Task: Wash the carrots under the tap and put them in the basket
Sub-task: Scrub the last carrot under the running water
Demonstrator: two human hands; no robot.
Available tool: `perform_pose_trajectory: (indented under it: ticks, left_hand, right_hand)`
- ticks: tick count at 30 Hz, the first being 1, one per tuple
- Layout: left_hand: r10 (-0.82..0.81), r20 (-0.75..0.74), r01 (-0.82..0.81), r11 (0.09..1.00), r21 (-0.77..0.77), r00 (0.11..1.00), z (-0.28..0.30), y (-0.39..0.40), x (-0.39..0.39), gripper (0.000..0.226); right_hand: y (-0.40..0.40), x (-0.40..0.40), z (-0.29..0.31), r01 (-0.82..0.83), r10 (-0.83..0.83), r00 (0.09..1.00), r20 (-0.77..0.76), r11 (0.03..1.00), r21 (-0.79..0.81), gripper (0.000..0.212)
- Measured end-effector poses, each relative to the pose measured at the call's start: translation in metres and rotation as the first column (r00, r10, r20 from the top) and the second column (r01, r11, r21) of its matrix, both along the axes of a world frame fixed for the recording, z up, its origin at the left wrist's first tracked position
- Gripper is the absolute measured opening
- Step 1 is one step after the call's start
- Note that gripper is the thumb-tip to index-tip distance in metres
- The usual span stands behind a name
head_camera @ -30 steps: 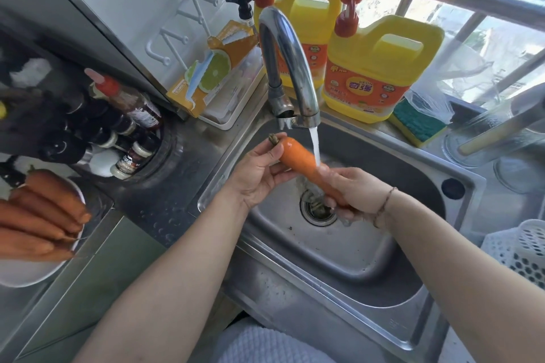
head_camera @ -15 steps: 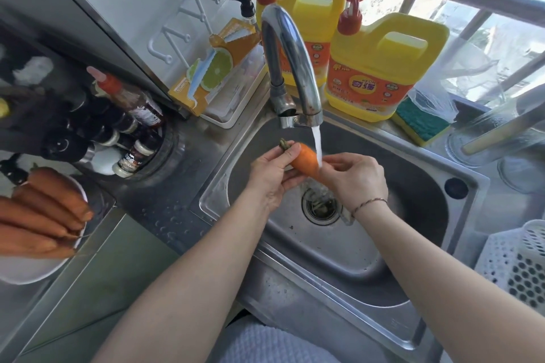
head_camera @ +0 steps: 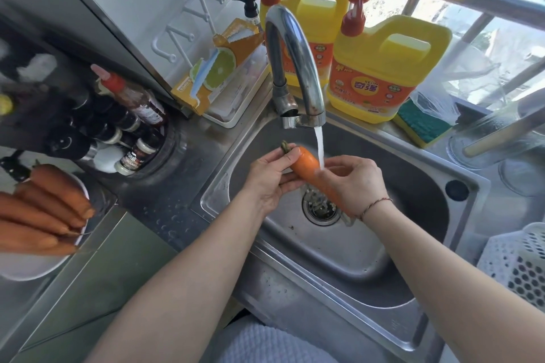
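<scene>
I hold one orange carrot (head_camera: 305, 165) over the steel sink (head_camera: 368, 259), under the water running from the chrome tap (head_camera: 295, 62). My left hand (head_camera: 269, 178) grips its stem end, thumb on top. My right hand (head_camera: 355, 180) is curled round the carrot's lower half and hides most of it; the tip pokes out below my wrist. Several unwashed carrots (head_camera: 44, 212) lie on a white plate (head_camera: 26, 270) at the left edge. The white perforated basket (head_camera: 519, 262) stands at the right edge.
Two yellow detergent jugs (head_camera: 380, 68) and a green-yellow sponge (head_camera: 421, 127) stand behind the sink. A rack of sauce bottles (head_camera: 124, 124) and a lemon-printed box (head_camera: 212, 68) are at the left. The drain (head_camera: 320, 205) lies beneath my hands.
My right hand slid up the carrot towards the stem end and turned knuckles-up. The carrot stays under the stream; my left hand keeps its grip.
</scene>
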State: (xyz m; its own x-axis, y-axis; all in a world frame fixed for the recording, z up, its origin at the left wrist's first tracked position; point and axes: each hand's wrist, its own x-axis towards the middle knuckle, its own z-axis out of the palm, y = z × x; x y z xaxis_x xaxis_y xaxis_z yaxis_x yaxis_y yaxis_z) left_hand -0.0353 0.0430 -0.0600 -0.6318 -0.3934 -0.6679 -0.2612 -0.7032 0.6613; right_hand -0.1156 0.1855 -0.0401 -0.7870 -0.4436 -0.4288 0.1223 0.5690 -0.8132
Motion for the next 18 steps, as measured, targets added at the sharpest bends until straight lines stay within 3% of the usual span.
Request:
perform_pose_trajectory:
  ticks: [4, 5, 7, 8, 10, 14, 18]
  left_hand:
    - [-0.048, 0.004, 0.048, 0.999, -0.013, 0.999, 0.000, -0.005, 0.003, 0.013]
    - [-0.054, -0.002, 0.054, 0.998, -0.010, 0.999, 0.000, -0.009, 0.004, 0.013]
    - [-0.064, -0.023, 0.064, 0.998, 0.000, 0.998, 0.002, -0.021, 0.008, 0.017]
    - [-0.069, -0.031, 0.069, 0.998, 0.004, 0.997, 0.003, -0.025, 0.009, 0.020]
    - [-0.081, -0.038, 0.082, 0.997, 0.012, 0.996, 0.004, -0.026, 0.010, 0.023]
    - [-0.083, -0.038, 0.085, 0.996, 0.038, 0.996, 0.002, -0.012, 0.006, 0.018]
    - [-0.048, -0.038, 0.049, 0.999, 0.017, 0.998, 0.003, -0.018, 0.002, 0.016]
  right_hand:
    - [0.008, -0.006, -0.003, -0.071, 0.073, 0.968, 0.241, 0.997, -0.016, 0.022]
    - [0.014, -0.009, -0.002, -0.078, 0.098, 0.922, 0.375, 0.995, -0.069, 0.029]
    - [0.025, -0.013, 0.003, 0.030, 0.135, 0.735, 0.664, 0.973, -0.230, 0.033]
    - [0.030, -0.013, 0.005, 0.092, 0.153, 0.661, 0.735, 0.955, -0.281, 0.034]
    - [0.033, -0.014, 0.007, 0.101, 0.187, 0.617, 0.764, 0.944, -0.313, 0.035]
    - [0.026, -0.013, 0.002, -0.004, 0.157, 0.738, 0.656, 0.974, -0.228, 0.038]
    - [0.024, -0.005, 0.007, 0.116, 0.118, 0.758, 0.642, 0.944, -0.310, 0.032]
